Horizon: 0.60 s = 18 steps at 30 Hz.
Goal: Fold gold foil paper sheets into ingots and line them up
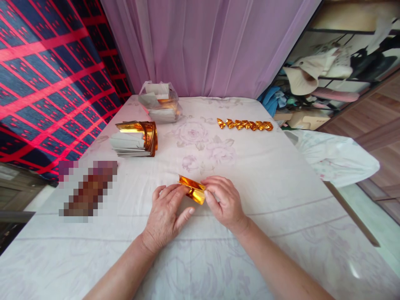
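Head view took in a counter (268, 179) hemmed by a purple curtain (193, 46) along its far edge and a red-and-dark-blue hanging cloth (59, 79) on the left. Nearest the hands' left side was a pixelated patch (90, 187), too masked to identify. Beyond it stood a stack of papers (128, 145), with a see-through plastic bag (159, 104) of similar sheets just behind. A row of gold twists (245, 124) lay at the far right. Past the right edge were a white bundle (340, 158) and shelving with a pale hat (308, 71).

Shiny gold foil made one face of the stacked papers, and dull grey the other; the sheets curved and fanned apart at their edges. The twists were small, crinkled and set end to end. Faded lilac flowers patterned the pale covering.

Close to the middle of the counter was a gold foil sheet (196, 196), creased lengthwise into a narrow trough. The left hand (167, 216) had its fingers against the sheet's left part, thumb spread away. The right hand (226, 202) pinched the right end between thumb and fingers. Flowered cloth stretched between both hands and the row, and the counter's side edges lay well apart from them.
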Each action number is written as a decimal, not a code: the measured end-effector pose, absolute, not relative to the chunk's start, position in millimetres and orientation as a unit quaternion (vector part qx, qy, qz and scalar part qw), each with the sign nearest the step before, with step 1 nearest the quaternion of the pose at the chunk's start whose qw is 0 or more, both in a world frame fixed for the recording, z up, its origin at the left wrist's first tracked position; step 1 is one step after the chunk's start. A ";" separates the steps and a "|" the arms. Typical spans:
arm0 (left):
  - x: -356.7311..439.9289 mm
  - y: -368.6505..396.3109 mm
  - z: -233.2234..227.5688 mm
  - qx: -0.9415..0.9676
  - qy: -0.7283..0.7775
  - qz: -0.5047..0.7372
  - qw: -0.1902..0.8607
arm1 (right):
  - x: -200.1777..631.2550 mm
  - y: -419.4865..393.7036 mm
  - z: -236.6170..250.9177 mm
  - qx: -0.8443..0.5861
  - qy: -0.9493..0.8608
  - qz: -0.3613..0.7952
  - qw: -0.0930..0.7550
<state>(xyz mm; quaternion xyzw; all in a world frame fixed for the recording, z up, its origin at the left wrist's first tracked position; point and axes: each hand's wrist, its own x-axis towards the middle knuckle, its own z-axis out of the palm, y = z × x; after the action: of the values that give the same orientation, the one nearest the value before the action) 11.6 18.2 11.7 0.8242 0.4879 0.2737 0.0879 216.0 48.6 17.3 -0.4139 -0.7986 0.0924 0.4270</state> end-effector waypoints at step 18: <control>21.7 15.0 5.5 0.759 0.498 0.359 0.215 | 205.9 39.4 13.4 -0.323 -0.866 0.011 0.380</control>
<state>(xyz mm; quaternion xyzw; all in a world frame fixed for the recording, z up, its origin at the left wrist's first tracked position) 21.7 15.0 5.5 0.7593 0.4980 0.3595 0.2148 205.9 39.4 13.4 -0.3232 -0.8664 0.0113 0.3805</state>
